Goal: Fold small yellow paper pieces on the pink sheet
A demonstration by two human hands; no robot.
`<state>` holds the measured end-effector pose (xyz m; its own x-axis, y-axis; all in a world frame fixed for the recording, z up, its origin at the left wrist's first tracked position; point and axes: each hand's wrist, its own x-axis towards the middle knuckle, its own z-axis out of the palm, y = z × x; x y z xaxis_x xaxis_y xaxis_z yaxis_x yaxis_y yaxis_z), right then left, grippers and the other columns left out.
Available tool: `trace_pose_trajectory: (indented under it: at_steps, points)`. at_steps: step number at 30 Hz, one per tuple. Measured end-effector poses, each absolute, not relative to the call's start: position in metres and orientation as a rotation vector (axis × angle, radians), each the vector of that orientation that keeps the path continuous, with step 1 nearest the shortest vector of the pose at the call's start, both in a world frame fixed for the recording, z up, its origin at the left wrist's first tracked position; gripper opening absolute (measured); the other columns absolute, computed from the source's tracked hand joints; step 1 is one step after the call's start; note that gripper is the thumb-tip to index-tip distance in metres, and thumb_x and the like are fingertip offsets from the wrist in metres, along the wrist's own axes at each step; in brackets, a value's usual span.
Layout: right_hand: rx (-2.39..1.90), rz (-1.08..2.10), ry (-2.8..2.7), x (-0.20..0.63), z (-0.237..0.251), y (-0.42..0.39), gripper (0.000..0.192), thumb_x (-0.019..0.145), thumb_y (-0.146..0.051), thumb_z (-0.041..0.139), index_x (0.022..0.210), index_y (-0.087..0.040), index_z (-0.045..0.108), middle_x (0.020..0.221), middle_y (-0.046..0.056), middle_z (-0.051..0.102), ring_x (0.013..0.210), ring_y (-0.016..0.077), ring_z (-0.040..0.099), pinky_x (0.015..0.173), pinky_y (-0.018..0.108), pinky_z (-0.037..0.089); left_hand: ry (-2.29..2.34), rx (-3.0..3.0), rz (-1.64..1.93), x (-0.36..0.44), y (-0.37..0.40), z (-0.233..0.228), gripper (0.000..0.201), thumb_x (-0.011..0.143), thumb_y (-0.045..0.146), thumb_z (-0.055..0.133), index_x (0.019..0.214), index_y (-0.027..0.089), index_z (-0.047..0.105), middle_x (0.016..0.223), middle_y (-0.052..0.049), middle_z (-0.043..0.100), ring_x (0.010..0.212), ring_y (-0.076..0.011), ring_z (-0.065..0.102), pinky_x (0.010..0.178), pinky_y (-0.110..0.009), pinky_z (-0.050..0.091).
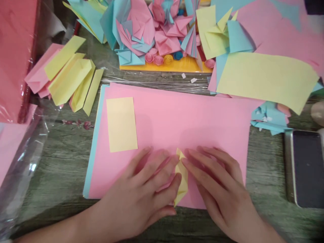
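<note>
A small folded piece of yellow paper (181,179) lies on a stack of pink paper sheets (197,114), with pointed corners at its near and far ends. My left hand (149,189) holds it from the left, fingertips pressed along its side and far tip. From the right, my right hand (220,182) pinches its edge near the far end, fingers bent and close together. Part of the fold is hidden under my left fingers. To the left on the same stack rests a flat, unfolded yellow paper rectangle (122,125).
Folded yellow strips (73,79) lie at the left, near a red plastic-wrapped pack (15,60). Pink and blue origami pieces (141,30) crowd the back. A large yellow sheet (265,77) covers scraps at the right. A phone (307,168) lies at the right; thin wires (162,84) run behind the stack.
</note>
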<state>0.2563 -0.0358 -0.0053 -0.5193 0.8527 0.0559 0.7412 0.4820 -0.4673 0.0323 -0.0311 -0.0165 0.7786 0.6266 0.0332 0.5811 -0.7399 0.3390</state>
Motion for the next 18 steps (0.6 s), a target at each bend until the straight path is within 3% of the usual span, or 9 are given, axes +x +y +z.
trace_pose_trajectory:
  at_steps: [4, 11, 18]
  points:
    - [-1.262, 0.440, -2.560, 0.2558, -0.0065, -0.0357, 0.041, 0.082, -0.009, 0.048, 0.122, -0.016, 0.052, 0.131, 0.002, 0.050, 0.124, 0.0301, 0.034, 0.102, 0.052, 0.027, 0.974, 2.645, 0.307, 0.0332, -0.0319, -0.0176, 0.046, 0.083, 0.051, 0.049, 0.123, 0.027, 0.050, 0.137, -0.002, 0.039, 0.129, -0.0285, 0.027, 0.109, -0.052, 0.012]
    - [-1.257, 0.376, -2.666, 0.2575, -0.0075, -0.0389, 0.040, 0.087, -0.018, 0.044, 0.127, -0.017, 0.047, 0.137, -0.001, 0.042, 0.128, 0.0273, 0.031, 0.107, 0.048, 0.019, 0.937, 2.684, 0.257, 0.0347, -0.0279, -0.0153, 0.043, 0.085, 0.050, 0.047, 0.120, 0.026, 0.051, 0.145, -0.003, 0.029, 0.135, -0.0285, 0.015, 0.109, -0.053, 0.008]
    - [-1.234, 0.358, -2.655, 0.2583, -0.0064, -0.0400, 0.037, 0.086, -0.018, 0.046, 0.123, -0.018, 0.052, 0.136, -0.001, 0.043, 0.128, 0.0260, 0.033, 0.107, 0.048, 0.020, 0.925, 2.680, 0.235, 0.0340, -0.0278, -0.0171, 0.045, 0.085, 0.050, 0.047, 0.122, 0.025, 0.049, 0.143, -0.009, 0.031, 0.134, -0.0290, 0.020, 0.107, -0.055, 0.011]
